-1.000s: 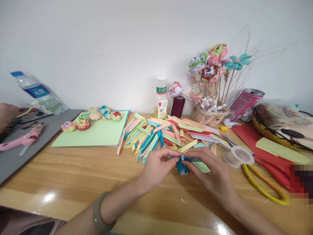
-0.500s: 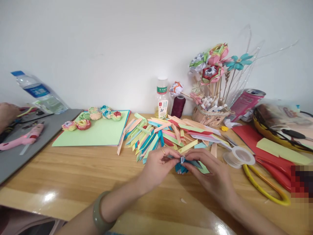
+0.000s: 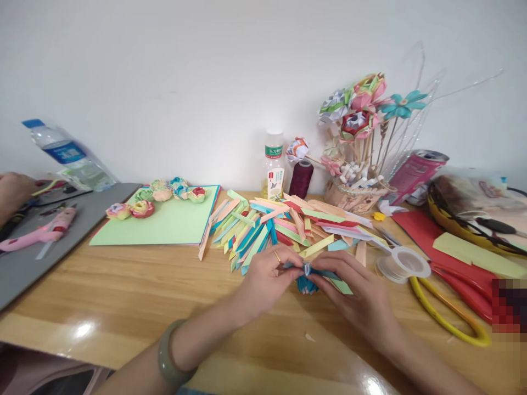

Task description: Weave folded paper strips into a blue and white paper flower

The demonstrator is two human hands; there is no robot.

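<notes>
Between my hands, low over the wooden table (image 3: 144, 296), is a small blue-and-white folded paper piece (image 3: 307, 270). My left hand (image 3: 274, 280), with a ring on one finger, pinches it from the left between thumb and forefinger. From the other side the thumb and fingers of my right hand (image 3: 354, 285) close on it too. Right below is a blue pleated paper bundle (image 3: 307, 285); whether it joins the held piece I cannot tell. Just beyond my hands lies a heap of folded paper strips (image 3: 257, 236) in many colours.
Several paper flower heads (image 3: 142, 208) rest on green paper (image 3: 152, 233) at left. A pink glue gun (image 3: 53, 227) lies on a grey board (image 3: 88, 211), near another person's hand (image 3: 14, 195). At right are a wire spool (image 3: 405, 263), scissors (image 3: 448, 323) and a flower basket (image 3: 354, 197).
Both hands keep their pinch on the folded paper, with hardly any movement. The whole view has shifted very slightly.
</notes>
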